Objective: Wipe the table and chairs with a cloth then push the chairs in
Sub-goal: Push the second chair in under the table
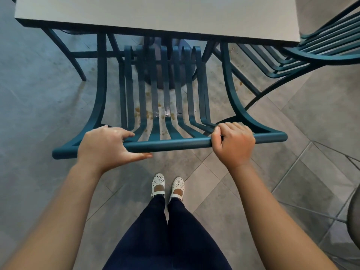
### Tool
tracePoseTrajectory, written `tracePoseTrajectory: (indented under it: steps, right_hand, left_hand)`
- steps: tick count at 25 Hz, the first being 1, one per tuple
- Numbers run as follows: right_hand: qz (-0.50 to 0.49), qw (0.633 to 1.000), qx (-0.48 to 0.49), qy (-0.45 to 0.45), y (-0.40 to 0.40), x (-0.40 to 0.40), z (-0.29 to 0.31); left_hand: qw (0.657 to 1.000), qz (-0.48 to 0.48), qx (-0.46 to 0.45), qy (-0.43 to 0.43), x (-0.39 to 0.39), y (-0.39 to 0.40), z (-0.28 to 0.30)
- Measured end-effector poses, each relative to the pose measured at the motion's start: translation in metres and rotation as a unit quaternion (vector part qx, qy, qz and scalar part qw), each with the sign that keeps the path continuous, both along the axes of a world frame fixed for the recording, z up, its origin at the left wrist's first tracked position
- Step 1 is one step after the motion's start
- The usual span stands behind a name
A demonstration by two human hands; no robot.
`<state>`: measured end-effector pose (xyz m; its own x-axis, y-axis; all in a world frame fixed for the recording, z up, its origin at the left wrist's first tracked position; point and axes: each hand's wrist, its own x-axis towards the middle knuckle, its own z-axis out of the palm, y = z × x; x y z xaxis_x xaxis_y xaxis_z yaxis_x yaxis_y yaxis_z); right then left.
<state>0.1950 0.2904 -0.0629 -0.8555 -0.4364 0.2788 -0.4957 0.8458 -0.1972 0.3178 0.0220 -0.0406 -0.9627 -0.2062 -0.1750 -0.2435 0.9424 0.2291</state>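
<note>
A teal metal slatted chair (pixel 171 143) stands straight in front of me, its seat tucked under the near edge of the pale grey table (pixel 155 14). My left hand (pixel 106 146) rests on the left part of the chair's top rail, fingers spread over it and thumb stretched beneath. My right hand (pixel 232 142) is wrapped in a fist around the rail's right part. No cloth is in view.
A second teal slatted chair (pixel 319 47) sits at the table's right corner, angled outward. A teal chair leg (pixel 66 53) shows under the table's left side. The dark table pedestal (pixel 165 75) stands behind the slats. Brown stains mark the grey tiled floor (pixel 39 106). My feet are just behind the chair.
</note>
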Motion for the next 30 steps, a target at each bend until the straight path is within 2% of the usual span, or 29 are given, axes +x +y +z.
tracePoseTrajectory:
  steps: [17, 22, 30]
  right_hand:
    - [-0.008, 1.0, 0.008, -0.019, -0.018, -0.006, 0.001]
    - [-0.009, 0.999, 0.009, -0.036, -0.02, -0.002, 0.006]
    - [-0.025, 0.998, 0.03, -0.052, -0.022, -0.001, 0.01]
  left_hand:
    - [1.0, 0.0, -0.008, 0.016, -0.014, -0.021, 0.007]
    - [1.0, 0.012, -0.006, -0.007, -0.012, -0.02, 0.012]
    - [0.995, 0.023, 0.046, -0.087, -0.016, -0.02, 0.016]
